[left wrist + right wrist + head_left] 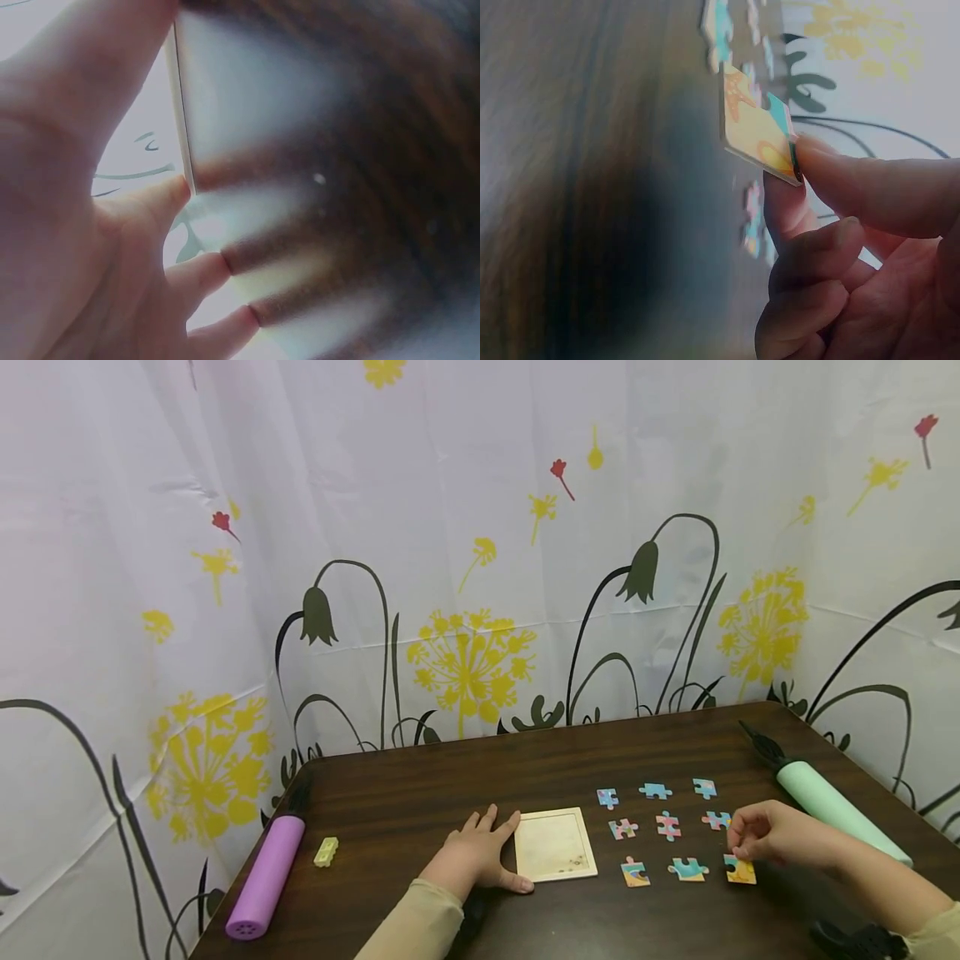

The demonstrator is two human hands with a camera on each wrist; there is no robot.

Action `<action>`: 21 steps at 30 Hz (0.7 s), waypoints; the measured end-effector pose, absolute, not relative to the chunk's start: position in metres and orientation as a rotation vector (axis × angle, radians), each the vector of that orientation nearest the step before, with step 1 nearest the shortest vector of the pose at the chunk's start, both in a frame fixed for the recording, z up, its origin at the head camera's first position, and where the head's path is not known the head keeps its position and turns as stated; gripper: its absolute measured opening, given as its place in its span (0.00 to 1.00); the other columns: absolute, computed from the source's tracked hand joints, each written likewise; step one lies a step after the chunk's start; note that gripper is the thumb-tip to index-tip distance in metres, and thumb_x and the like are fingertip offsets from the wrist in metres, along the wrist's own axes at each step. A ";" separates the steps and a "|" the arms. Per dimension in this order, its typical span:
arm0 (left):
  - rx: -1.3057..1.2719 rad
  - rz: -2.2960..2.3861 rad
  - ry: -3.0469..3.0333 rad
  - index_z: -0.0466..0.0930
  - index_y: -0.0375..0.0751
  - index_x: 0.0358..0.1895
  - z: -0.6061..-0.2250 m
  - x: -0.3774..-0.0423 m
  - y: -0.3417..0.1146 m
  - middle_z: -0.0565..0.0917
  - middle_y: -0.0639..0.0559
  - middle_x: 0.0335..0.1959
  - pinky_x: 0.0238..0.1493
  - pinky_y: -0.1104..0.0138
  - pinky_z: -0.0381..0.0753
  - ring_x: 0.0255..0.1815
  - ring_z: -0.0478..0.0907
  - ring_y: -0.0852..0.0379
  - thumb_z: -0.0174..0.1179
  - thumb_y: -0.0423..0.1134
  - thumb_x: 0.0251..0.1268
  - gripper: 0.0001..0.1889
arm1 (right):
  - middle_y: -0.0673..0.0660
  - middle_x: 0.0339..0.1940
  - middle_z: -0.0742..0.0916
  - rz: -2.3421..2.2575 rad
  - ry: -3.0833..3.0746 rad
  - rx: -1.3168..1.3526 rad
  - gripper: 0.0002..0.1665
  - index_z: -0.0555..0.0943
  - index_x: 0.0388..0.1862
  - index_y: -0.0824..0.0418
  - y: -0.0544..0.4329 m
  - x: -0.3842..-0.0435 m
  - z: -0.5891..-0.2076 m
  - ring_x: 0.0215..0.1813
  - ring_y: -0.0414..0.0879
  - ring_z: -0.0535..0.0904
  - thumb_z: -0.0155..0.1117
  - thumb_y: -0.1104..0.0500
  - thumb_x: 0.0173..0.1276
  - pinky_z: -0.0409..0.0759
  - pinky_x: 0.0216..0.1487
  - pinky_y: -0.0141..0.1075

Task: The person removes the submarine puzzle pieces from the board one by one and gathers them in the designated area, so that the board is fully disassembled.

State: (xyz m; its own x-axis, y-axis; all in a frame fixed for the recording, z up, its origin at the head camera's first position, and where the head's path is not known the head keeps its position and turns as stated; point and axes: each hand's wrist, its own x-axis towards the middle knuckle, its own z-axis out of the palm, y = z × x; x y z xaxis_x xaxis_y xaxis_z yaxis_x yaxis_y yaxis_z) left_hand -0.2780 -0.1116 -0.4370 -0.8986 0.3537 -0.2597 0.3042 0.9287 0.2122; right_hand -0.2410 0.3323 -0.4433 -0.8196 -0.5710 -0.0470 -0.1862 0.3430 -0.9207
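Observation:
A square wooden puzzle tray (553,843) with a pale bare base lies flat on the dark table. My left hand (476,853) rests on the table at its left edge, fingers spread, index fingertip and thumb right at the frame. My right hand (772,835) pinches a yellow and teal corner puzzle piece (757,131) between thumb and index finger; the other fingers are curled. In the head view that piece sits at the near right of several loose jigsaw pieces (667,826), spaced out in rows to the right of the tray.
A purple balloon pump (268,877) lies along the table's left side, with a small pale-yellow block (326,852) beside it. On the right lies a mint-green pump (840,810), partly behind my right forearm. A patterned white curtain (465,568) hangs behind the table (420,777).

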 end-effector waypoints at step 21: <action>0.474 0.304 2.767 0.58 0.54 0.78 -0.443 -0.277 -0.112 0.55 0.39 0.77 0.66 0.38 0.58 0.75 0.52 0.32 0.74 0.66 0.42 0.57 | 0.53 0.28 0.80 -1.432 2.537 -0.577 0.06 0.79 0.41 0.71 0.323 -0.243 -0.442 0.24 0.39 0.71 0.64 0.68 0.68 0.73 0.23 0.33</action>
State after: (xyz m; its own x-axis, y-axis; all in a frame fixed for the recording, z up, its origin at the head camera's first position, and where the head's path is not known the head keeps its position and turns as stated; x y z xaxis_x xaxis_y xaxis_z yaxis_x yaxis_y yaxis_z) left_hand -0.2774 -0.1122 -0.4428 -0.8951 0.3545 -0.2704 0.2872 0.9224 0.2583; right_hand -0.2430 0.3227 -0.4424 -0.9104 -0.4118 0.0397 -0.2467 0.4632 -0.8512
